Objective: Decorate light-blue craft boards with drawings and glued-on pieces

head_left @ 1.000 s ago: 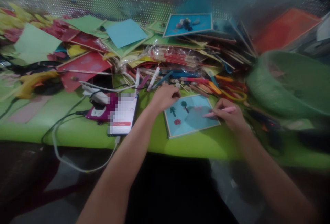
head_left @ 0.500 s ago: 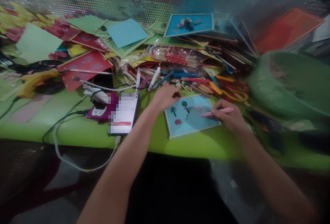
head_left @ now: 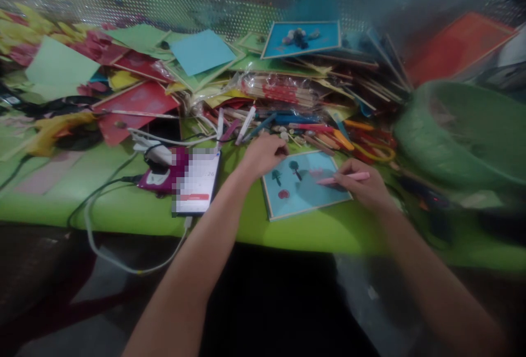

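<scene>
Right hand (head_left: 367, 186) is pinching a pink marker (head_left: 360, 176) over the blue board (head_left: 310, 199) lying on the green surface (head_left: 263, 236); left hand (head_left: 265, 155) is hovering or resting, half-curled, by the board's far edge, grip unclear!

Both forearms (head_left: 197, 258) are bare; the clothing (head_left: 279, 302) between them looks black.

Free room lies in front of the blue card (head_left: 308, 200); pens (head_left: 314, 126) block behind, a basin (head_left: 427, 132) rightward.
</scene>
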A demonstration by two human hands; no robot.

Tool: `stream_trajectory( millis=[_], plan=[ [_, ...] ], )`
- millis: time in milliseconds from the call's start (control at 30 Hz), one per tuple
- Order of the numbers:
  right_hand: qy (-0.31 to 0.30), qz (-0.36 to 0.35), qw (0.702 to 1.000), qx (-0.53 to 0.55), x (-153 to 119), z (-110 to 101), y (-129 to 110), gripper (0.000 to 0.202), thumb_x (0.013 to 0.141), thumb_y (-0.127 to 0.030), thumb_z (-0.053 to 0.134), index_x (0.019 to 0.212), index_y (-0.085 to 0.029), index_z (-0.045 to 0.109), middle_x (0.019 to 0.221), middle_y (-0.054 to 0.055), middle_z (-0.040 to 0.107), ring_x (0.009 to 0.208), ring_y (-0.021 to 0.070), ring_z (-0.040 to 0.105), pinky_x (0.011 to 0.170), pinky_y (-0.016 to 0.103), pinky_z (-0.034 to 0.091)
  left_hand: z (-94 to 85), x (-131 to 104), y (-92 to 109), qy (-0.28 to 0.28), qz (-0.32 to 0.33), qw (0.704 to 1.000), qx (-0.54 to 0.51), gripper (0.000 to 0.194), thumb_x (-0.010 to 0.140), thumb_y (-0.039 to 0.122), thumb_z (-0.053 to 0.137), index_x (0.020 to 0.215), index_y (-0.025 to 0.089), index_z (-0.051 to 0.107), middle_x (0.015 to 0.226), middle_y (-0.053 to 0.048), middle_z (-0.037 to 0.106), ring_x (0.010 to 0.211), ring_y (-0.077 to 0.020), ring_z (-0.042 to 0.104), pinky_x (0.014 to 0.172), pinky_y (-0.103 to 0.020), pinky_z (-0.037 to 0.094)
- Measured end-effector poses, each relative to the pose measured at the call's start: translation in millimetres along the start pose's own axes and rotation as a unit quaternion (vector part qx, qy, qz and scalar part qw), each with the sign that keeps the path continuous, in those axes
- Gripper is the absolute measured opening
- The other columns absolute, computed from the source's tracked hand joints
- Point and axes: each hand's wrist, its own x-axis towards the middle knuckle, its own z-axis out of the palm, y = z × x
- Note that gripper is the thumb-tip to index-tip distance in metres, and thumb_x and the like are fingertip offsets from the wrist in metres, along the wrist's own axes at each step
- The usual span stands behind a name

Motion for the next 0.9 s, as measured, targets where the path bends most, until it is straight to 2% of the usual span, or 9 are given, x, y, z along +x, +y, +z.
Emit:
stream_trajectory(
  millis=[400, 667, 900],
  plan=[
    [-0.011, -0.015, 1.0, 0.011, 0, -3, 3, 0.022, 0.079, -0.038, 0.075, 0.069, -0.022, 0.063, 0.064, 0.0, 0.063, 0.057, 0.0145, 0.055, 0.055, 0.028, 0.043, 1.0, 0, -1, 0.007, 0.005, 1.0, -0.002, 0.013, 0.085, 0.016, 0.064, 0.089, 0.02, 0.076, 0.095, -0.006, 0.077, 0.094, -0.0246, 0.066, 0.087, -0.038, 0.051],
    [0.002, -0.009, 1.0, 0.012, 0, -7, 10, 0.022, 0.079, -0.038, 0.074, 0.068, -0.022, 0.062, 0.062, -0.001, 0.059, 0.058, 0.0145, 0.054, 0.055, 0.028, 0.043, -0.7, 0, 0, 0.0, 0.001, 1.0, 0.001, 0.015, 0.084, 0.015, 0.064, 0.09, 0.019, 0.077, 0.095, -0.006, 0.077, 0.091, -0.0236, 0.066, 0.087, -0.037, 0.051],
    [0.004, -0.003, 1.0, 0.023, -1, -8, 12, 0.023, 0.079, -0.038, 0.075, 0.066, -0.023, 0.061, 0.063, -0.002, 0.058, 0.064, 0.0174, 0.06, 0.057, 0.028, 0.045, -0.6, 0, 1, 0.001, 0.0, 1.0, 0.003, 0.015, 0.084, 0.015, 0.064, 0.09, 0.019, 0.077, 0.097, -0.007, 0.078, 0.094, -0.0249, 0.066, 0.088, -0.038, 0.051]
  ],
)
